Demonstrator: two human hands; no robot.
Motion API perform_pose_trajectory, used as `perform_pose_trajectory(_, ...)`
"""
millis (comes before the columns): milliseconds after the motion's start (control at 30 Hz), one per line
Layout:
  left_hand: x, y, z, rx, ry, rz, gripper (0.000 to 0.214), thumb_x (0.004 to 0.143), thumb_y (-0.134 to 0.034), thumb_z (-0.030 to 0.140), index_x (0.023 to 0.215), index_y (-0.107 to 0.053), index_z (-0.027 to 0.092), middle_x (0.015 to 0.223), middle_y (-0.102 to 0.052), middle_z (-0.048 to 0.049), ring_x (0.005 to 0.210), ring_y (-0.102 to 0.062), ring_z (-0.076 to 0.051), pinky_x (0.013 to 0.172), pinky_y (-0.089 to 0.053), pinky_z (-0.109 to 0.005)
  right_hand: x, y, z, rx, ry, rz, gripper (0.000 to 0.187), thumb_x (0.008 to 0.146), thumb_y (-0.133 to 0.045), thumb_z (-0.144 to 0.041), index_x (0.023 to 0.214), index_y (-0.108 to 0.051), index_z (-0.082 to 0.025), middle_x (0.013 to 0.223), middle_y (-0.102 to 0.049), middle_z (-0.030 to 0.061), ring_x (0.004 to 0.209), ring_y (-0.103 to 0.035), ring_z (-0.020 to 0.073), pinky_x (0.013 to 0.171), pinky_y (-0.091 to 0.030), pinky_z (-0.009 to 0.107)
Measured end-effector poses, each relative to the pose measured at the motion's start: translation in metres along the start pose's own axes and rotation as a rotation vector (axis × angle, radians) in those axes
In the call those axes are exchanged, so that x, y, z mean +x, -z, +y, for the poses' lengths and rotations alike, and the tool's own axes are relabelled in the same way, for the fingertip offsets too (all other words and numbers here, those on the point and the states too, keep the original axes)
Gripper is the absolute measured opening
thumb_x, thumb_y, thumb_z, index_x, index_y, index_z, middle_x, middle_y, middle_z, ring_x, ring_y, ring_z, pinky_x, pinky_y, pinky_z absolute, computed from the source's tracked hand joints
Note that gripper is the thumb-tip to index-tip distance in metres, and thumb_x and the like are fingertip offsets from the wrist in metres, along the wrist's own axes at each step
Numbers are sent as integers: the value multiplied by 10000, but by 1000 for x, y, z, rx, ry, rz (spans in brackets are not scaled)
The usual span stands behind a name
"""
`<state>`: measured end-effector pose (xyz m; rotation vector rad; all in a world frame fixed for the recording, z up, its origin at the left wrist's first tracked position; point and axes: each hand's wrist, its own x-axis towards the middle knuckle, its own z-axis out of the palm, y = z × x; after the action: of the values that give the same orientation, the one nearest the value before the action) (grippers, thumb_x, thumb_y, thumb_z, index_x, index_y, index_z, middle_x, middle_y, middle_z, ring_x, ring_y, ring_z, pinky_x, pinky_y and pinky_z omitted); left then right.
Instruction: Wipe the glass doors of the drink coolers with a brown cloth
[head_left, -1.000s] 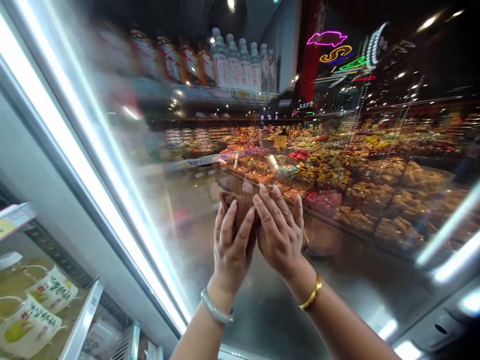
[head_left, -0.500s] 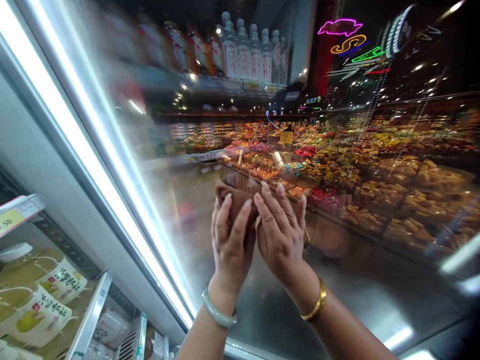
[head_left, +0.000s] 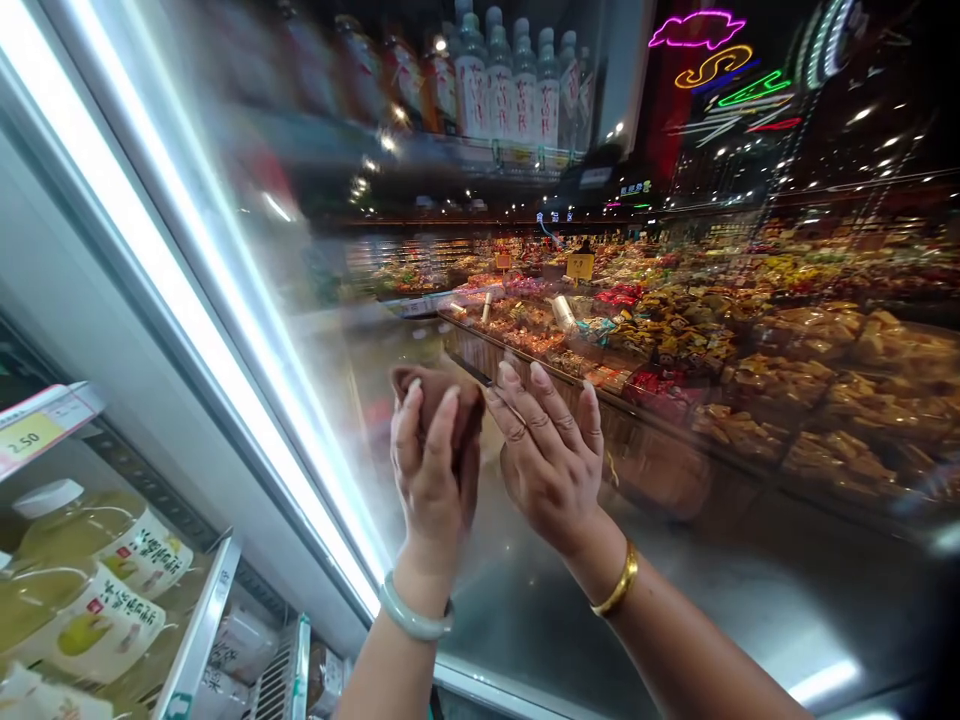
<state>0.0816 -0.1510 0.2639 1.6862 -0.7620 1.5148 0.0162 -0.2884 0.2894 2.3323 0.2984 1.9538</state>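
A folded brown cloth (head_left: 442, 392) is gripped in my left hand (head_left: 429, 465), pressed against or held just before the reflective glass door (head_left: 517, 625). My left wrist carries a pale green bangle (head_left: 414, 612). To the right, my right hand (head_left: 551, 460) lies flat with fingers stretched, at the glass and apart from the cloth; nothing shows in it. A gold bracelet (head_left: 619, 585) circles that wrist. The glass mirrors bottles and snack displays, and I cannot fully tell reflection from what stands behind it.
On the left, a bright light strip (head_left: 187, 300) runs down the cooler frame. Jugs of yellow-green drink (head_left: 82, 625) stand on a shelf below a price tag (head_left: 45, 430). Clear-capped bottles (head_left: 510, 95) appear at the top, and heaped packaged snacks (head_left: 847, 380) on the right.
My left hand has moved left with the cloth, widening the space between my hands. My right hand has shifted slightly left, and the view has turned a little.
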Motion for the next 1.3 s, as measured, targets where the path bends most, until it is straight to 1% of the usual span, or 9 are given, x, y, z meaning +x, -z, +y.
perform_pose_trajectory(100, 35, 6, -12, 4, 7, 15, 685, 976, -700, 236, 1599, -422, 296, 1646, -410, -134, 1549, -408, -304, 1296, -349, -506, 1, 0, 0, -20, 10, -9, 561, 999, -578, -207, 1544, -498, -312, 1586, -531, -23, 1588, -350, 168, 1397, -51, 440)
perform_pose_trajectory(167, 41, 9, -16, -4, 5, 15, 665, 977, -697, 241, 1588, -439, 289, 1643, -418, -129, 1547, -410, -297, 1299, -345, -506, 1, 1, 0, -25, 23, -9, 517, 998, -598, -225, 1507, -547, -299, 1575, -544, -18, 1590, -348, 175, 1396, -57, 440)
perform_pose_trajectory(400, -31, 2, 0, -42, 50, -38, 685, 949, -706, 130, 1569, -467, 294, 1645, -407, -139, 1537, -430, -288, 1275, -388, -490, 0, 2, 1, 2, 37, 3, 416, 998, -600, -246, 1412, -634, -272, 1557, -560, -35, 1587, -360, 168, 1394, -63, 446)
perform_pose_trajectory(533, -14, 5, -6, -49, -6, -66, 677, 949, -714, 143, 1563, -472, 293, 1632, -426, -141, 1545, -420, -296, 1269, -400, -492, 2, -2, -5, 6, 10, 13, 429, 1003, -595, -219, 1427, -620, -280, 1555, -561, -53, 1592, -346, 153, 1396, -40, 437)
perform_pose_trajectory(700, 20, 19, -27, -10, 74, -43, 655, 996, -657, 218, 1600, -414, 287, 1664, -395, -129, 1571, -377, -278, 1316, -318, -495, -3, -14, -17, 63, 39, -57, 447, 1014, -565, -208, 1455, -600, -266, 1605, -503, -36, 1599, -332, 164, 1394, -34, 419)
perform_pose_trajectory(867, -40, 18, -22, -22, 196, -34, 653, 987, -652, 164, 1588, -430, 292, 1667, -388, -125, 1565, -387, -241, 1298, -355, -435, -12, -16, -19, 80, 95, -69, 415, 1010, -572, -209, 1418, -631, -248, 1586, -529, -13, 1586, -364, 176, 1388, -107, 406)
perform_pose_trajectory(967, -65, 17, -21, -49, 171, -64, 673, 977, -656, 131, 1589, -428, 293, 1670, -380, -135, 1558, -401, -253, 1284, -377, -444, -13, -13, -18, 84, 101, -65, 401, 1013, -557, -205, 1403, -642, -241, 1583, -532, -8, 1577, -381, 183, 1387, -113, 412)
perform_pose_trajectory(1167, -30, 33, -54, 30, 49, -118, 705, 980, -653, 138, 1614, -393, 306, 1665, -392, -141, 1566, -386, -269, 1293, -359, -483, -13, -10, -14, 106, 116, -78, 431, 1011, -562, -192, 1434, -617, -254, 1579, -539, -6, 1579, -373, 174, 1390, -112, 409)
perform_pose_trajectory(1300, -49, 33, -47, -10, 146, -108, 719, 989, -643, 150, 1631, -359, 302, 1681, -364, -138, 1575, -371, -243, 1299, -349, -445, -21, -12, -14, 121, 122, -72, 439, 999, -563, -173, 1427, -620, -250, 1570, -549, -8, 1569, -394, 173, 1388, -130, 411)
